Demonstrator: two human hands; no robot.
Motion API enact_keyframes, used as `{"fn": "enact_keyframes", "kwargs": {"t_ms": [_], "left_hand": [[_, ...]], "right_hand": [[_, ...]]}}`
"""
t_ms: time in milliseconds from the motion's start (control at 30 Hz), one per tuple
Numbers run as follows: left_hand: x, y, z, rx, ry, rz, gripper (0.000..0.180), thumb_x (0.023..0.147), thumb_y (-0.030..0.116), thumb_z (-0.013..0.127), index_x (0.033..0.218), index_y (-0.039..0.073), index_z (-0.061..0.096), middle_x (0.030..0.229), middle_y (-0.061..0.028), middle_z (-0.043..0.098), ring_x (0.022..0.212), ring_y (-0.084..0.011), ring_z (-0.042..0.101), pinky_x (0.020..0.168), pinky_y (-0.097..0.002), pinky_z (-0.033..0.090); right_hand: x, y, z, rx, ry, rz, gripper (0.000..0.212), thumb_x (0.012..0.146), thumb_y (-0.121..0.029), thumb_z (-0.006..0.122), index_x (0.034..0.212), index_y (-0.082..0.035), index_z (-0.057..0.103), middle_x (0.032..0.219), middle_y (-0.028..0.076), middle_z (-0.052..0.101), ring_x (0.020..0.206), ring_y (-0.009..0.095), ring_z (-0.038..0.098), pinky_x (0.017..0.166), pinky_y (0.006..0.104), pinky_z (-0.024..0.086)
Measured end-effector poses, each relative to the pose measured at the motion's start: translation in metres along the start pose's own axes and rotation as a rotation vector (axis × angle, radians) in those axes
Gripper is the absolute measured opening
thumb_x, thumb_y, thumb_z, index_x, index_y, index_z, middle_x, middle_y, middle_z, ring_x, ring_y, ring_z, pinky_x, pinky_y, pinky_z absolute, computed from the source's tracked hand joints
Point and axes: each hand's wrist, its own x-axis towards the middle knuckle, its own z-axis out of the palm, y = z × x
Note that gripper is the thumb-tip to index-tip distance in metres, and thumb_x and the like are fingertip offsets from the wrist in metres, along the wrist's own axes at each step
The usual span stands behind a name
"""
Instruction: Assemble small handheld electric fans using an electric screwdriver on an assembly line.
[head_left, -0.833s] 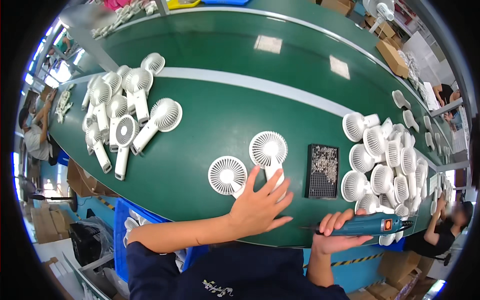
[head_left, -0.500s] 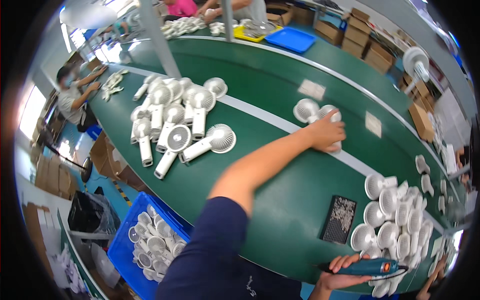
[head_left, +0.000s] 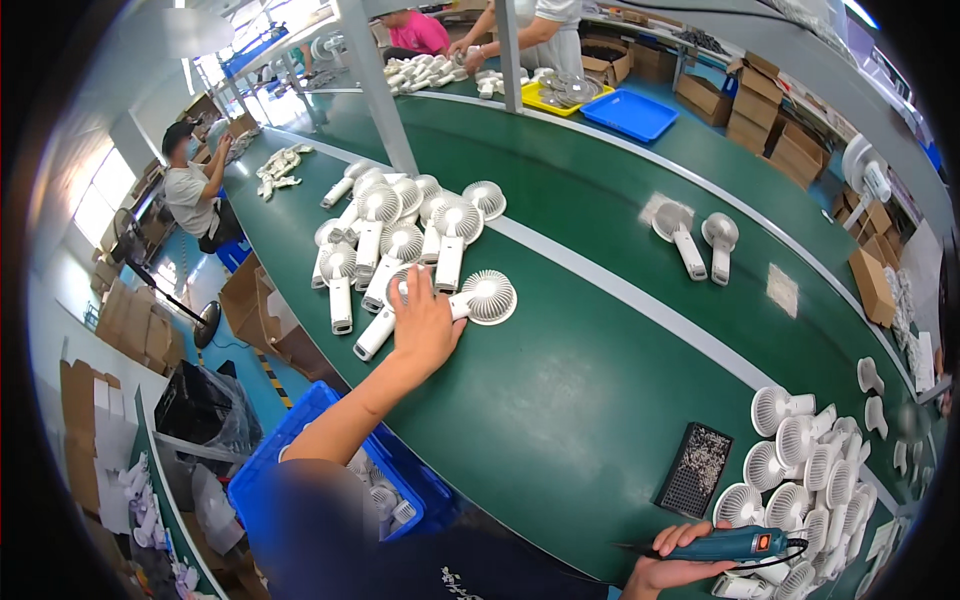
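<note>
On the left of the green bench, my left hand [head_left: 425,325] is over a white handheld fan [head_left: 374,336], its fingers around the round head and neck. Right beside my thumb lies another handheld fan [head_left: 491,297]. A pile of similar white fans [head_left: 380,215] sits just beyond. At the lower right my right hand [head_left: 678,558] is closed around a teal electric screwdriver [head_left: 730,545], whose dark bit points left and whose black cord leaves on the right. Two more fans, one [head_left: 680,240] and another [head_left: 720,246], lie apart on the far side of the bench strip.
A black screw tray [head_left: 694,468] stands near the right hand, beside a heap of fans [head_left: 800,480]. Below the bench's left edge is a blue crate [head_left: 245,490] of fans. A grey post [head_left: 375,90] rises from the bench. Co-workers work at the far side and far left.
My left hand has left the two fans across the bench and swung left to the fan by the pile. Those two fans now lie side by side. The right hand keeps the screwdriver. The view has shifted.
</note>
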Motion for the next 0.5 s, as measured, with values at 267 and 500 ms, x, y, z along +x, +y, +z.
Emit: {"fn": "enact_keyframes", "kwargs": {"t_ms": [267,500], "left_hand": [[0.057,0.033,0.042,-0.126,0.085,-0.284,0.06,0.083,0.05,0.065,0.105,-0.006,0.062,0.137,-0.0387,0.034,0.13,-0.0505,0.03,0.107,-0.0591,0.022],[0.051,0.037,0.04,-0.199,0.124,-0.214,0.052,0.081,0.044,0.068,0.101,-0.003,0.065,0.125,-0.0346,0.043,0.113,-0.0436,0.042,0.098,-0.052,0.03]], "right_hand": [[-0.008,0.011,-0.018,0.061,-0.135,0.105,0.085,0.085,-0.083,0.025,0.111,-0.008,0.056,0.069,0.008,0.055,0.04,0.018,0.046,0.033,0.0274,0.036],[-0.011,0.004,-0.031,0.099,-0.121,0.126,0.084,0.085,-0.082,0.028,0.113,-0.007,0.056,0.074,0.009,0.059,0.042,0.019,0.048,0.035,0.0296,0.039]]}}
